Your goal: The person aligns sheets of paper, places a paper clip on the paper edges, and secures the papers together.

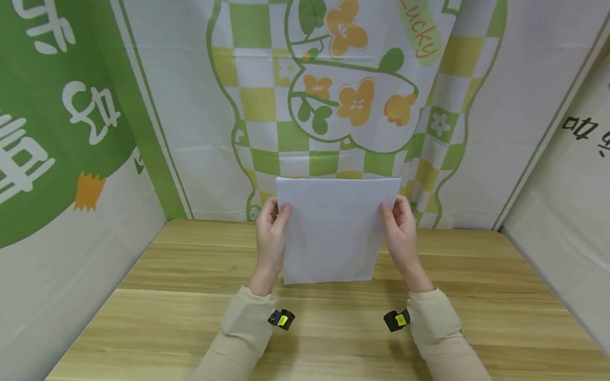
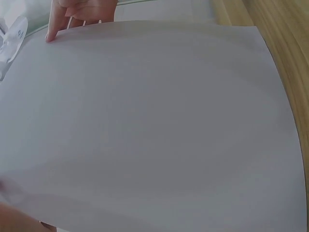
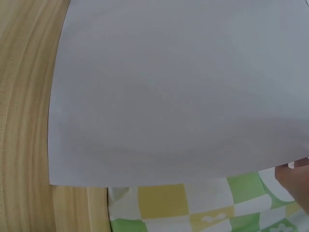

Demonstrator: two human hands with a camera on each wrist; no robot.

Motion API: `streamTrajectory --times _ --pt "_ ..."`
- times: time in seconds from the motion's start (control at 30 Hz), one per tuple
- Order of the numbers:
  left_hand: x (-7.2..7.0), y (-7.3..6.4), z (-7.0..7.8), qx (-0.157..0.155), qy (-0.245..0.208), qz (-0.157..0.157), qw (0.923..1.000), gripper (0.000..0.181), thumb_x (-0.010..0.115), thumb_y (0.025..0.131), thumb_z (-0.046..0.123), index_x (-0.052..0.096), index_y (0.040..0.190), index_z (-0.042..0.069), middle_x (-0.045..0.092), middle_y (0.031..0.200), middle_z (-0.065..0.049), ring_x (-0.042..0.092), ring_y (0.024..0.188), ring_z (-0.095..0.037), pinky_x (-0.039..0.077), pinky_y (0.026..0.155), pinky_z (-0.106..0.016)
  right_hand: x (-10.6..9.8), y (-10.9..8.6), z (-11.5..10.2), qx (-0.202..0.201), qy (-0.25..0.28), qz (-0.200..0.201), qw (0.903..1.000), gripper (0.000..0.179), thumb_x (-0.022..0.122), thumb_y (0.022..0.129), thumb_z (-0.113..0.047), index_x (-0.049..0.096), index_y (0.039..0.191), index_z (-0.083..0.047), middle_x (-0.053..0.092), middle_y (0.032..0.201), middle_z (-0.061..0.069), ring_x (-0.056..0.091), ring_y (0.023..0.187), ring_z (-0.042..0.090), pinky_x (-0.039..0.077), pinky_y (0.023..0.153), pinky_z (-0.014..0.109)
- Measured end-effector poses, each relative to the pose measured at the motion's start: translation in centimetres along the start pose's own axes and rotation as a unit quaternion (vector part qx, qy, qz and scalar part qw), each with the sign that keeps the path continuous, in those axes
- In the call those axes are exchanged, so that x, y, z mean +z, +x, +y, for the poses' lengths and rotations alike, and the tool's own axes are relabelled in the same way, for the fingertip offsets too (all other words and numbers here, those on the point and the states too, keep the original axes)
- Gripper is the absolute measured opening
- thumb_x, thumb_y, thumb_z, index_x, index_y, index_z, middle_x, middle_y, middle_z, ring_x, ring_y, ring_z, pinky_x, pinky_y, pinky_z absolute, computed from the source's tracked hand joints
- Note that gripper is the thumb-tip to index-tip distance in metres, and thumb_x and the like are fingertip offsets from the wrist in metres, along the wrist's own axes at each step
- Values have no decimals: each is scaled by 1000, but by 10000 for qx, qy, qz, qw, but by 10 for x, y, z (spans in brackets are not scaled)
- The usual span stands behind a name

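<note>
We are seeing white paper point(image 1: 334, 234) held up between a left hand point(image 1: 272, 241) and a right hand point(image 1: 402, 238)

The left hand is pinching the left edge of the white paper near its upper corner; the thumb is lying on the near face and the fingers are going behind. The right hand is pinching the opposite edge in the same manner. We are finding the white paper in front of the body, above the wooden table point(image 1: 340, 346), and in both wrist views it is bending gently.

Behind it, a checked curtain point(image 1: 258, 105) is hanging, with orange flowers printed. Near its top, a green printed label point(image 1: 420, 26) is showing the word "Lucky" in orange letters, which are running downward on a slant. To the left, a green panel point(image 1: 8, 83) is carrying large white Chinese characters, and to the right, a pale panel point(image 1: 583, 203) is bearing dark ones.

By the wrists, two black devices point(image 1: 390, 321) are wearing yellow stickers point(image 1: 401, 320); these are appearing too small, so we are not able to say whether they are carrying any writing.
</note>
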State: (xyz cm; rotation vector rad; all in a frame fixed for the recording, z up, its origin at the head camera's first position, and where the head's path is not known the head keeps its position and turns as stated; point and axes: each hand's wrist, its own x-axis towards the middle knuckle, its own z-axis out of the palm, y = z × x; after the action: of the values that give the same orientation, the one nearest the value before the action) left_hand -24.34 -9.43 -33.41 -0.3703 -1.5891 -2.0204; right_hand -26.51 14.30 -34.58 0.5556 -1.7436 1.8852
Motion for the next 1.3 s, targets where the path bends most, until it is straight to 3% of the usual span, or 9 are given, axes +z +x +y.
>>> streamTrajectory --times 0.23,0.73,1.0,1.3 --pt "2 2 3 64 -138 -127 9998 19 49 96 5 53 108 -9 59 98 0 54 92 -13 41 84 -24 1 2 -4 -4 54 2 10000 14 49 99 -16 50 112 -10 58 105 -1 56 96 12 46 81 21" --pt "5 3 5 62 -97 -239 9996 22 44 98 5 53 114 -8 61 104 -7 56 95 -13 42 86 -25 6 2 -12 -76 -72 242 9997 23 50 98 -11 48 113 6 62 101 -2 60 94 10 48 79 20" --pt "8 4 10 81 -139 -241 9996 23 44 98 3 52 116 -9 60 108 -16 56 96 -13 43 87 -25 6 2 -19 -132 -52 234 9996 21 50 98 -11 49 113 3 62 101 -2 61 94 10 48 80 20" --pt "8 3 14 53 -99 -291 9995 24 44 99 5 53 117 -7 61 106 -10 56 95 -13 43 86 -25 5 4 -21 -117 -23 223 9997 16 49 98 -12 51 111 -2 61 102 -1 60 96 10 47 82 20"
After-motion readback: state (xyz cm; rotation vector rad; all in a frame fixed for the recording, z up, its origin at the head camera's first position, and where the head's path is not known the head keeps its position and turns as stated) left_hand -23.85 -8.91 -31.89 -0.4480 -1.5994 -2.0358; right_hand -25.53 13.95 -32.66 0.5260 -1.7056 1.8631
